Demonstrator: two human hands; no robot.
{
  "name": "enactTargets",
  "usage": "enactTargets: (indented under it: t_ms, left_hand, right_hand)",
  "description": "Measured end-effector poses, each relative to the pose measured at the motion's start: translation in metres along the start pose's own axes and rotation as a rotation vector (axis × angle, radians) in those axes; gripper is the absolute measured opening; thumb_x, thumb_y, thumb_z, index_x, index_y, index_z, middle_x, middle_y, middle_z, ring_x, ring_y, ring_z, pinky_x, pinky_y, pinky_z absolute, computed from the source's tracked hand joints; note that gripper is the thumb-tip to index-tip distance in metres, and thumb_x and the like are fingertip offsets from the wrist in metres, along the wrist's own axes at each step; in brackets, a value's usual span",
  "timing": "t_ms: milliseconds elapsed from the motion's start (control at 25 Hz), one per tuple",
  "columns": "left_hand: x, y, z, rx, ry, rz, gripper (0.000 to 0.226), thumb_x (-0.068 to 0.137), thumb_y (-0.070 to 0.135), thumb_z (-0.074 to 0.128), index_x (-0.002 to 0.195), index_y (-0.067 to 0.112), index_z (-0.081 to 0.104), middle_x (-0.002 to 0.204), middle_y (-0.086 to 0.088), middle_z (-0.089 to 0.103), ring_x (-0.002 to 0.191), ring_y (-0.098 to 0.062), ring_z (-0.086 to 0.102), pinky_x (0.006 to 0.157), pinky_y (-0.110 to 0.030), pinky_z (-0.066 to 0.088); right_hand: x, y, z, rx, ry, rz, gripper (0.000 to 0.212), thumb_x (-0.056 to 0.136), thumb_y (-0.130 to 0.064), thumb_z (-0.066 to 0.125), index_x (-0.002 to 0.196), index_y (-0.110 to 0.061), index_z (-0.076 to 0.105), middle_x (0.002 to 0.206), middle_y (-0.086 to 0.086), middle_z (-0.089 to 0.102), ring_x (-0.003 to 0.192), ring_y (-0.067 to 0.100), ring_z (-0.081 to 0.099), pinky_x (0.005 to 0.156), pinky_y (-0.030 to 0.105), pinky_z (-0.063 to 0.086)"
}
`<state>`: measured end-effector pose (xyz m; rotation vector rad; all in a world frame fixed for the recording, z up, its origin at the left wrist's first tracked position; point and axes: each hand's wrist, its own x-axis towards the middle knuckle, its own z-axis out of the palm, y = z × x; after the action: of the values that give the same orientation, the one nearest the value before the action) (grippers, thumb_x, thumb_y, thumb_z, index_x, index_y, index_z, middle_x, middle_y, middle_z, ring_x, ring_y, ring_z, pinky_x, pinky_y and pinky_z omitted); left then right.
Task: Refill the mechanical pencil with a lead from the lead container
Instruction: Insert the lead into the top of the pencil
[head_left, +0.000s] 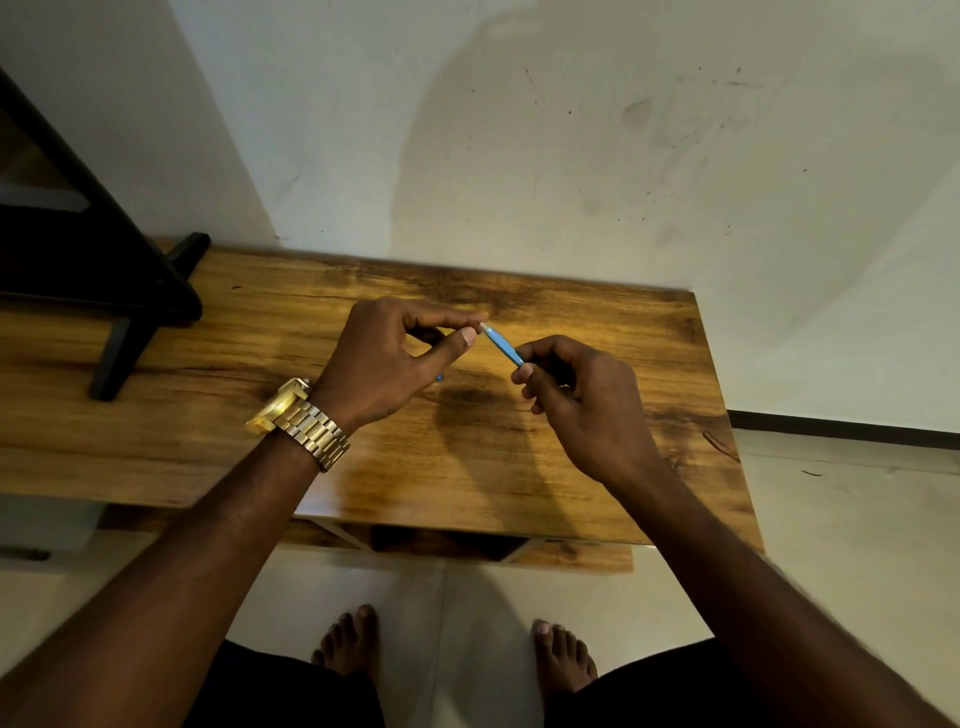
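Lead met pencil, mid-frame!
Right hand (582, 400) pinched the pencil (503, 344), slanting up-left toward the left hand (400, 358)'s pressed fingertips.

Two bare hands are over the table: one left hand (387, 358) and one right hand (582, 402). One blue mechanical pencil (503, 345) is between them. One gold wristwatch (298, 422) is on the left wrist. There is one wooden table (597, 493), one black stand (104, 270), and two bare feet on the floor.
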<state>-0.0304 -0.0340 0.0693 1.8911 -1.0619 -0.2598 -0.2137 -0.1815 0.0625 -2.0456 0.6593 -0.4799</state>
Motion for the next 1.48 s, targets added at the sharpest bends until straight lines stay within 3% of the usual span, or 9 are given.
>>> enactTargets:
  t_ms: [160, 320, 560, 920, 1000, 1080, 1160, 1280, 1480]
  left_hand:
    - [0.006, -0.027, -0.021, 0.196, 0.076, -0.241, 0.026, 0.095, 0.029, 0.083, 0.121, 0.026, 0.084, 0.100, 0.004, 0.086, 0.081, -0.009, 0.080, 0.081, -0.031, 0.065]
    - [-0.001, -0.045, -0.019, 0.461, -0.086, -0.426, 0.031, 0.084, 0.037, 0.092, 0.107, 0.019, 0.083, 0.091, -0.001, 0.083, 0.105, -0.022, 0.075, 0.094, -0.043, 0.062]
    - [-0.003, -0.041, -0.007, 0.538, -0.072, -0.447, 0.027, 0.077, 0.031, 0.098, 0.094, 0.020, 0.081, 0.084, 0.001, 0.082, 0.090, -0.017, 0.076, 0.084, -0.035, 0.062]
    - [0.001, -0.043, -0.007, 0.442, -0.052, -0.457, 0.017, 0.087, 0.003, 0.083, 0.101, 0.012, 0.086, 0.096, -0.006, 0.084, 0.098, -0.021, 0.079, 0.093, -0.038, 0.064]
    - [0.003, -0.040, -0.010, 0.143, 0.032, -0.503, 0.017, 0.090, 0.005, 0.085, 0.106, 0.013, 0.085, 0.100, -0.005, 0.085, 0.101, -0.020, 0.081, 0.087, -0.029, 0.064]
    - [0.005, -0.022, -0.006, -0.516, 0.154, -0.560, 0.022, 0.091, 0.004, 0.084, 0.112, 0.011, 0.083, 0.103, -0.007, 0.086, 0.106, -0.021, 0.082, 0.086, -0.025, 0.066]
    - [0.006, -0.005, 0.006, -0.940, 0.233, -0.539, 0.026, 0.086, 0.007, 0.085, 0.112, 0.012, 0.083, 0.105, -0.007, 0.087, 0.104, -0.017, 0.083, 0.084, -0.020, 0.065]
    - [0.004, 0.011, 0.020, -1.106, 0.201, -0.496, 0.034, 0.078, 0.014, 0.085, 0.112, 0.012, 0.084, 0.113, -0.010, 0.086, 0.105, -0.017, 0.084, 0.081, -0.018, 0.064]
    - [0.002, 0.013, 0.022, -1.043, 0.162, -0.484, 0.021, 0.093, 0.006, 0.079, 0.112, 0.013, 0.083, 0.113, -0.010, 0.086, 0.105, -0.016, 0.084, 0.081, -0.022, 0.066]
  right_hand:
    - [0.003, -0.001, -0.005, 0.131, 0.101, 0.084, 0.014, 0.107, -0.016, 0.068, 0.117, -0.018, 0.078, 0.095, -0.006, 0.081, 0.080, 0.008, 0.077, 0.067, 0.015, 0.059]
    - [0.002, -0.003, -0.007, 0.258, 0.109, 0.147, 0.012, 0.108, -0.019, 0.068, 0.113, -0.019, 0.078, 0.100, -0.001, 0.083, 0.084, 0.021, 0.079, 0.073, 0.024, 0.063]
    - [0.002, -0.004, -0.006, 0.277, 0.089, 0.149, 0.014, 0.107, -0.018, 0.068, 0.117, -0.017, 0.078, 0.101, -0.001, 0.082, 0.088, 0.020, 0.080, 0.071, 0.021, 0.061]
    - [0.001, -0.002, -0.008, 0.304, 0.087, 0.148, 0.015, 0.108, -0.015, 0.067, 0.119, -0.013, 0.077, 0.100, 0.001, 0.082, 0.091, 0.022, 0.080, 0.070, 0.019, 0.061]
    - [0.001, -0.002, -0.007, 0.313, 0.088, 0.151, 0.015, 0.108, -0.015, 0.067, 0.119, -0.014, 0.077, 0.100, 0.001, 0.082, 0.091, 0.022, 0.080, 0.070, 0.020, 0.062]
    - [0.001, -0.004, -0.006, 0.314, 0.086, 0.135, 0.014, 0.108, -0.016, 0.067, 0.117, -0.018, 0.077, 0.099, -0.001, 0.082, 0.089, 0.018, 0.080, 0.069, 0.020, 0.061]
    - [0.000, -0.004, -0.003, 0.259, 0.067, 0.087, 0.013, 0.107, -0.018, 0.069, 0.116, -0.021, 0.078, 0.099, -0.004, 0.082, 0.087, 0.013, 0.079, 0.069, 0.022, 0.063]
    - [-0.002, -0.004, 0.002, 0.158, 0.042, 0.022, 0.014, 0.104, -0.016, 0.073, 0.116, -0.019, 0.079, 0.097, -0.004, 0.080, 0.086, 0.013, 0.078, 0.070, 0.029, 0.067]
    - [-0.002, -0.005, 0.002, 0.129, 0.044, 0.004, 0.015, 0.103, -0.014, 0.075, 0.117, -0.017, 0.079, 0.096, -0.006, 0.079, 0.086, 0.013, 0.077, 0.065, 0.032, 0.067]
